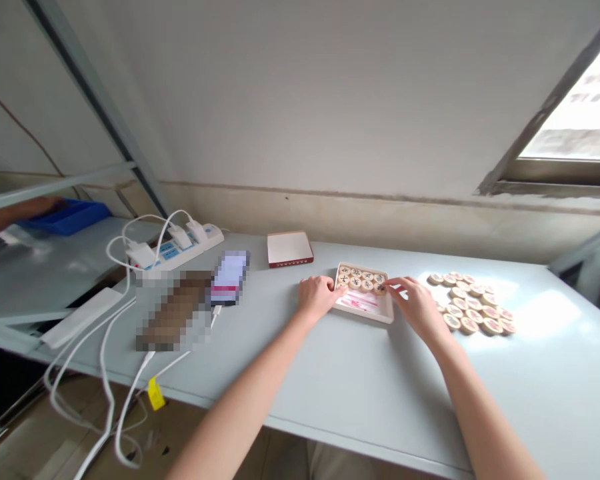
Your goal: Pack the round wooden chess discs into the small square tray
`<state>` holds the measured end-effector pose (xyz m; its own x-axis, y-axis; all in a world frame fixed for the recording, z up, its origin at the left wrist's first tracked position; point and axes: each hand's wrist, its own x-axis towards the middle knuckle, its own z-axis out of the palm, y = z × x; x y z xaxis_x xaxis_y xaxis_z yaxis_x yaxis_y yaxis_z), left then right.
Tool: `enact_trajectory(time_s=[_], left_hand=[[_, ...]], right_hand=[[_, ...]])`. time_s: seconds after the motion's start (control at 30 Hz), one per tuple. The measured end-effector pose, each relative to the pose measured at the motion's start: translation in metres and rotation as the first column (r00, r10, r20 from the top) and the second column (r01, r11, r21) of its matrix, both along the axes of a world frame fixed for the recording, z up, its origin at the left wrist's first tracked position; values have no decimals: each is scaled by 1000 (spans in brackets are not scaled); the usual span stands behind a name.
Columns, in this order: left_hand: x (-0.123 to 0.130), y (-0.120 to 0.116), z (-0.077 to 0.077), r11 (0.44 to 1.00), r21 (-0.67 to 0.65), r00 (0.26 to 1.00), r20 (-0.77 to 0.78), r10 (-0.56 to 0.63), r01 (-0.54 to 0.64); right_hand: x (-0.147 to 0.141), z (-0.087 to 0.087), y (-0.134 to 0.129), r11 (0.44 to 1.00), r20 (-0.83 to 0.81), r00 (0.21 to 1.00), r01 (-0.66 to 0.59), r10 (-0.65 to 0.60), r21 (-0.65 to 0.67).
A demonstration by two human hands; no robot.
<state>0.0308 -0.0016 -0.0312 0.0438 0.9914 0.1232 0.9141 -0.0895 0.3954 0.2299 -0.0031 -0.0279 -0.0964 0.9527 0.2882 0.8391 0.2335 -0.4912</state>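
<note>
Our left hand point(319, 295) lay flat and loosely curled on the pale table point(360, 387), its fingertips against the left edge of the small wooden box point(364, 307); it gripped nothing that we could see. Just to its right, our right hand point(416, 307) reached in from the other side, thumb and forefinger pinched on one round wooden chess piece point(380, 289) at the right end of the rows in the box. Between our two hands the box sat flat on the table, its far half filled with two rows of chess discs point(360, 278), its near half showing a pink and white printed lining. Beyond our right hand, to its right and near it, a loose heap of chess discs point(473, 305) lay in a patch of sunlight on the table.

Ahead of our left hand and a little to its left lay the box's lid point(289, 249), white on top with a dark red rim, well apart from the box. Farther left of that hand a phone point(229, 276) rested on the table with a white cable point(130, 393) running off the near edge, and past it a white power strip point(177, 248) held several plugs. Far to the left, another person's arm point(10, 217) rested beside a blue tray point(70, 216).
</note>
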Motion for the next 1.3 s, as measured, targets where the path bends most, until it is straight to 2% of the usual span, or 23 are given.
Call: enact_trajectory(time_s=[0.07, 0.2, 0.27, 0.37, 0.47, 0.57, 0.67, 0.77, 0.83, 0.9, 1.07, 1.2, 1.3], left_hand=[[0, 0, 1, 1000, -16, 1000, -3, 1, -1], [0, 0, 3, 1000, -19, 1000, 8, -14, 15], [0, 0, 3, 1000, -18, 1000, 10, -15, 15], [0, 0, 2, 1000, -13, 1000, 7, -10, 10], [0, 1, 2, 1000, -21, 1000, -4, -7, 7], [0, 3, 3, 999, -37, 999, -29, -18, 17], [-1, 6, 4, 999, -44, 998, -57, -28, 25], [0, 9, 7, 999, -38, 995, -90, -39, 36], [3, 13, 10, 998, -24, 992, -116, -56, 53], [6, 16, 12, 998, -11, 989, -136, -63, 62], [10, 21, 9, 1000, -11, 994, -111, -25, 24], [8, 19, 6, 999, 12, 996, -82, -34, 35], [7, 17, 6, 1000, 1, 998, -58, -22, 23]], right_hand=[[2, 3, -2, 1000, 35, 999, 26, -26, 8], [21, 16, -7, 980, 109, 976, 176, -186, 95], [35, 19, -8, 987, 103, 982, 154, -157, 41], [50, 14, -9, 994, 120, 992, 47, -35, -99], [51, 7, -8, 992, 178, 983, 66, -47, -103], [46, 7, -7, 997, 203, 978, 58, -48, -47], [37, 16, -8, 1000, 134, 991, 25, -25, 4], [18, 25, -7, 997, 42, 996, -76, 76, 7], [1, 28, -5, 985, 80, 982, -172, 174, -28], [-16, 28, -1, 975, 170, 960, -214, 222, -65], [-39, 20, 9, 982, 308, 933, -186, 185, -28], [-42, 10, 12, 985, 260, 952, -172, 159, 26], [-36, 11, 11, 982, 213, 962, -184, 172, 35]])
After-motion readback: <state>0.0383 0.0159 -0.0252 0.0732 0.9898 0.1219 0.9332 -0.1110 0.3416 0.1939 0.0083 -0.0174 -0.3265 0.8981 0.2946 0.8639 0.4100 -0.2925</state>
